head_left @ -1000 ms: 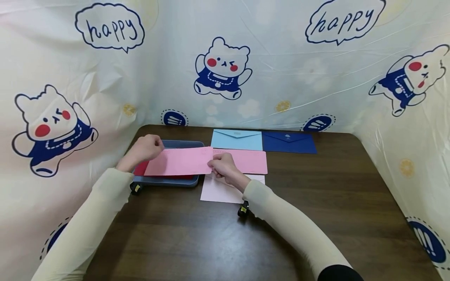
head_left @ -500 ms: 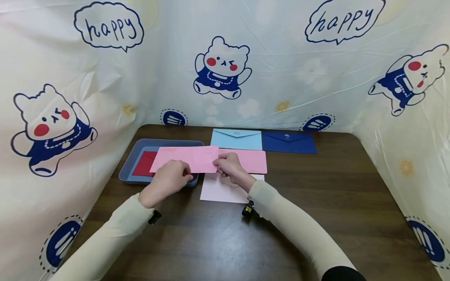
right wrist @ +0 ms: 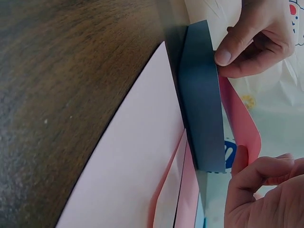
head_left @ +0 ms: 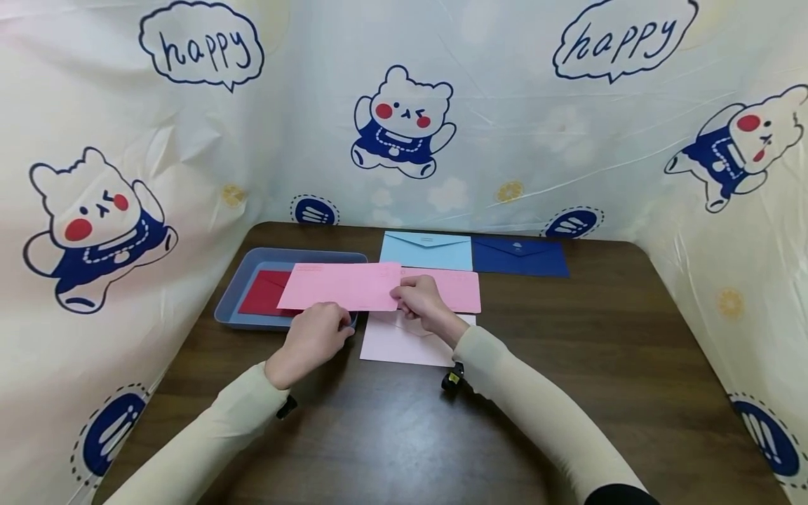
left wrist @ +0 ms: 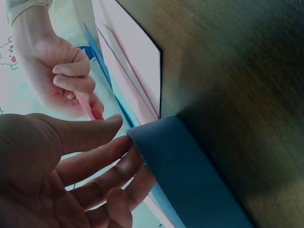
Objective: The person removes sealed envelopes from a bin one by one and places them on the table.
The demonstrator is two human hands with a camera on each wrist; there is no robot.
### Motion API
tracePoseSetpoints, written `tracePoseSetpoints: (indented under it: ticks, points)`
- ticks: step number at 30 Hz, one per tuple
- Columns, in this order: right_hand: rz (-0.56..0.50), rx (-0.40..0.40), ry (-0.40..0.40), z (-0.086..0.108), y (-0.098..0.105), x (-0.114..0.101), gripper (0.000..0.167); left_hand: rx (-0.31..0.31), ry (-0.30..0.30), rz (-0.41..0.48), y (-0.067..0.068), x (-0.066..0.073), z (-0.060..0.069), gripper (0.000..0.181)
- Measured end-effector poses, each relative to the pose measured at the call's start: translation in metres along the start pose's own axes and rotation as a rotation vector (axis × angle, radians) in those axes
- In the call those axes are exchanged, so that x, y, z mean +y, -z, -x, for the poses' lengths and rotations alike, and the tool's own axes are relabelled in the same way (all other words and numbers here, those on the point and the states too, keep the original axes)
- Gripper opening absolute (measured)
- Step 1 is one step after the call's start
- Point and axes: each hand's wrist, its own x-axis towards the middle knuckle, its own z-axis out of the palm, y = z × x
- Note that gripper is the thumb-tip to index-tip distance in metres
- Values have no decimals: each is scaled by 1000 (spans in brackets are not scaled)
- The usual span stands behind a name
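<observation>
My right hand (head_left: 424, 301) pinches the right end of a long pink envelope (head_left: 344, 287). In the head view it reaches across the right part of a blue-grey tray (head_left: 230, 301). My left hand (head_left: 318, 338) is at the tray's front right corner. In the left wrist view its fingers (left wrist: 99, 159) pass behind the tray wall (left wrist: 185, 166), with the thumb at the rim. A red envelope (head_left: 260, 294) lies in the tray, partly hidden by the pink one. Seen from the right wrist, the right hand (right wrist: 266, 190) has a curved pink strip at its fingertips.
Right of the tray lie a second pink envelope (head_left: 463, 291) and, nearer me, a pale pink envelope (head_left: 398, 344). Behind them are a light blue envelope (head_left: 426, 251) and a dark blue envelope (head_left: 520, 257). A printed curtain (head_left: 505, 119) surrounds the brown table (head_left: 568, 365).
My left hand has let go of the pink envelope's left end and come down right to the tray's front corner. The right hand has drawn the envelope rightward, baring more of the red one.
</observation>
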Motion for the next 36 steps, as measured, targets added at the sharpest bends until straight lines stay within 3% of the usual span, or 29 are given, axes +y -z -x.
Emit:
tracePoseSetpoints:
  ticks: [12, 20, 28, 33, 36]
  points:
    - [-14, -19, 2, 4, 16, 5, 11, 74, -59, -13, -9, -4, -3, 15]
    - [-33, -22, -16, 7, 27, 15, 7, 71, -39, 1, -13, -5, -2, 17]
    - [-56, -39, -30, 11, 40, 14, 36, 86, -46, -12, -12, -4, -4, 18]
    - [-77, -51, -41, 14, 46, 13, 43, 86, -53, -22, -12, -3, -5, 18]
    - [-75, -53, -44, 16, 48, 13, 37, 80, -44, -31, -12, -2, -5, 18]
